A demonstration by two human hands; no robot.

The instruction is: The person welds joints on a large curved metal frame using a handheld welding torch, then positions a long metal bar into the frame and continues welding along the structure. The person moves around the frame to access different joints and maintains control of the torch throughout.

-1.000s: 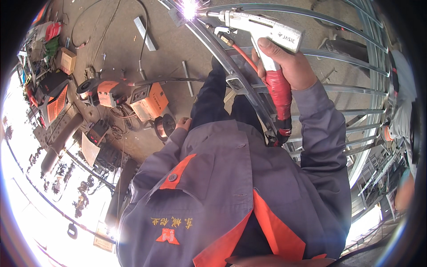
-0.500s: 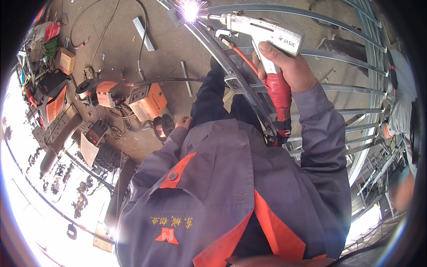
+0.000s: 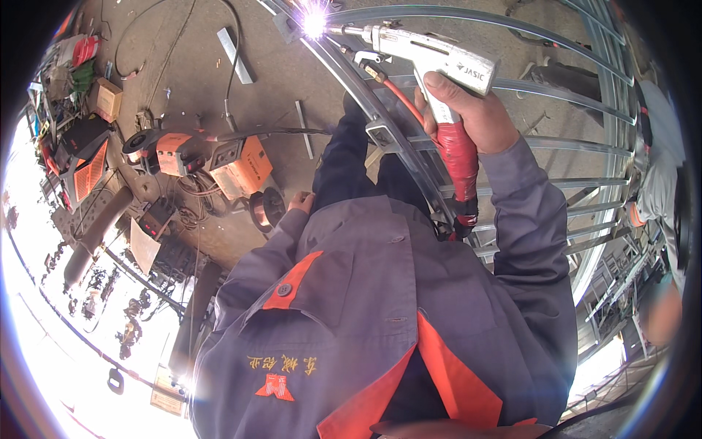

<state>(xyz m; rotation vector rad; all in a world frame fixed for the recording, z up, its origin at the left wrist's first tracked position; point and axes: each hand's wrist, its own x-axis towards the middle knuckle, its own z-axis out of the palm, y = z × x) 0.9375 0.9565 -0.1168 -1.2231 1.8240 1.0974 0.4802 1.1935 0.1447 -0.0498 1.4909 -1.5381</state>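
Extending ahead and leftward from the right hand (image 3: 475, 113) gripping it: white welding gun (image 3: 431, 55), long axis toward bright arc (image 3: 314, 26) at metal frame (image 3: 356, 89); left hand (image 3: 300, 201), farther, beside trouser leg (image 3: 340, 164), hold indeterminable.

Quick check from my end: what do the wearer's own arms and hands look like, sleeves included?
Both arms wear long, loose grey sleeves, creased and without visible lettering: the right sleeve reaches the wrist, and the left sleeve matches it. The right hand shows no glove. The left hand looks bare too, though little of it shows.
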